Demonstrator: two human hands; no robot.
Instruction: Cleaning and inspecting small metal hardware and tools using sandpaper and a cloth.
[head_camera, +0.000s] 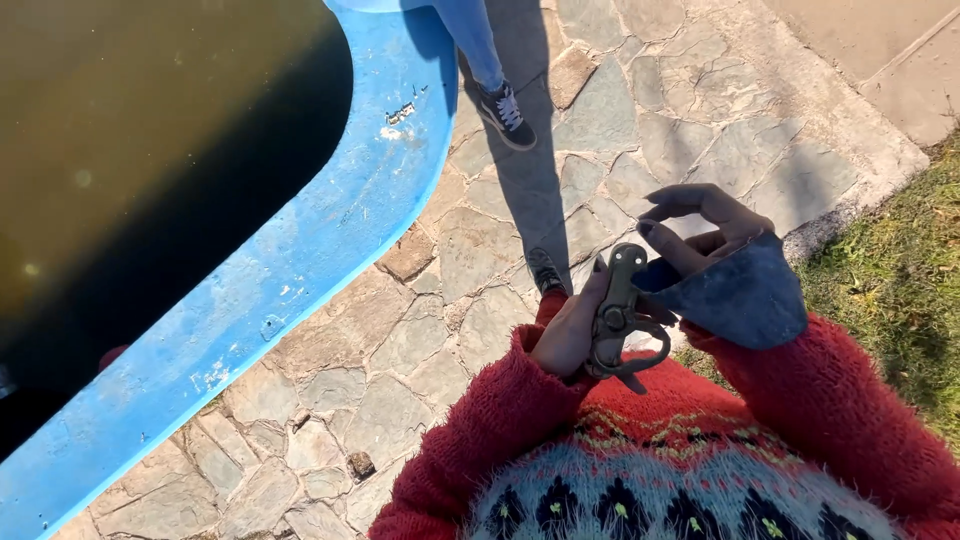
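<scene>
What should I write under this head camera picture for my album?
Left hand holds a metal clip while the right hand holds a blue cloth beside it, above stone paving by a blue pool edge.

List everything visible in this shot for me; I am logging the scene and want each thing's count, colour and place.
Dark metal snap-hook clasp: one, grey-bronze, held in front of the chest between both hands.
Blue painted pool rim: one, chipped blue, runs diagonally across the left half.
Murky water: brown-green, upper left, inside the rim.
Irregular flagstone paving: grey-tan, centre and top right.
Grass strip: green, right edge.
Another person's leg and dark lace-up sneaker: one, blue trousers, top centre on the paving.
Red fuzzy patterned sweater: one, red with dark and pale pattern, bottom right.
Blue denim cuff: one, on the right wrist.
Left hand: gripping the clasp.
Right hand: fingertips on the clasp's top.
</scene>
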